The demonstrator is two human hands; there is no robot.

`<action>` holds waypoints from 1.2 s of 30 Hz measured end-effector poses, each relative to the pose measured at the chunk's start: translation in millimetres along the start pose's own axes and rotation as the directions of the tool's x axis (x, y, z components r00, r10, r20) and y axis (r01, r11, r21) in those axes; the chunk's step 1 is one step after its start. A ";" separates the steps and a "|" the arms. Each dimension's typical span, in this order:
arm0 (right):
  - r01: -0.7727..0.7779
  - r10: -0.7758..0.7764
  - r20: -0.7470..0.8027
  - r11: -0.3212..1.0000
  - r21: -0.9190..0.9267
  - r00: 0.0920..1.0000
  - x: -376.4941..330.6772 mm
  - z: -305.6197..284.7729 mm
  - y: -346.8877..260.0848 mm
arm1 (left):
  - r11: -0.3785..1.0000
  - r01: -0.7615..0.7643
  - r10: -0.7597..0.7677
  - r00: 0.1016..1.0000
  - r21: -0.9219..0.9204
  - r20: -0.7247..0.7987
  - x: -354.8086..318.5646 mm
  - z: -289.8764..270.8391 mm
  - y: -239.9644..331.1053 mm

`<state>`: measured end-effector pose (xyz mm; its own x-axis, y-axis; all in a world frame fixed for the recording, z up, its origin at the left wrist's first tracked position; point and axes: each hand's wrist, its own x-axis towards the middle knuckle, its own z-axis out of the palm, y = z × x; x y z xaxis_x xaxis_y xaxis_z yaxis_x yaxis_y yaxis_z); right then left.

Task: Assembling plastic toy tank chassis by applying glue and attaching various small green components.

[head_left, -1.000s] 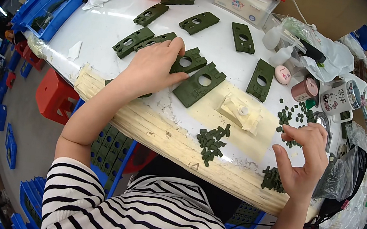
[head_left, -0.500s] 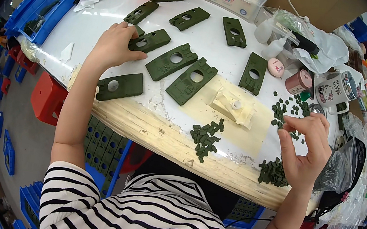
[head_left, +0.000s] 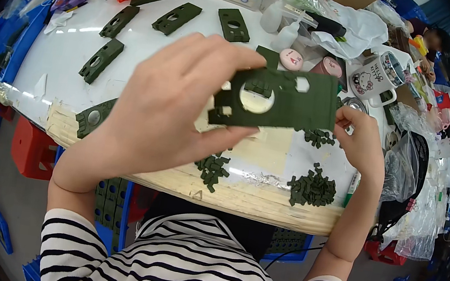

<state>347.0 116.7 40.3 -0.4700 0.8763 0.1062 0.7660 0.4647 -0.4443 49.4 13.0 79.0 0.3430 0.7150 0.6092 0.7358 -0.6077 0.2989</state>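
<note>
Head view: left hand [head_left: 172, 104] clamps one green plate [head_left: 276, 100] above counter [head_left: 63, 60]; right hand [head_left: 360, 142] pinches its right edge. Six plates on counter; two small-part piles [head_left: 313, 187].

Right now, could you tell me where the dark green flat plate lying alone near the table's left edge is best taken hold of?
Probably by its two long edges, pinched at mid-length from above. The green plate lies flat on the white table, long and narrow, with a round hole in the middle and bare table on all sides, so fingers can straddle its narrow width. The left hand, now holding another plate, is the nearer one.
</note>
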 end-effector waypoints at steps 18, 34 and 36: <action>-0.018 0.007 0.091 0.992 0.124 0.996 4.9 9.1 8.4 | 0.967 0.073 -0.036 0.988 -0.245 0.153 -19.2 39.5 -18.2; -0.050 0.100 -0.006 0.544 0.837 0.995 -20.6 7.2 -54.2 | 0.979 -0.018 0.034 0.997 -0.203 0.072 -21.3 47.4 -15.4; -0.069 0.101 0.020 0.506 0.859 0.995 -19.9 7.4 -54.6 | 0.980 -0.015 0.030 0.997 -0.199 0.070 -21.4 45.7 -14.5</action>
<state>311.3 72.9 55.9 -0.3991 0.9159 0.0427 0.0433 0.0654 -0.9969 58.1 22.4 28.1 0.4050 0.7190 0.5649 0.5997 -0.6752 0.4294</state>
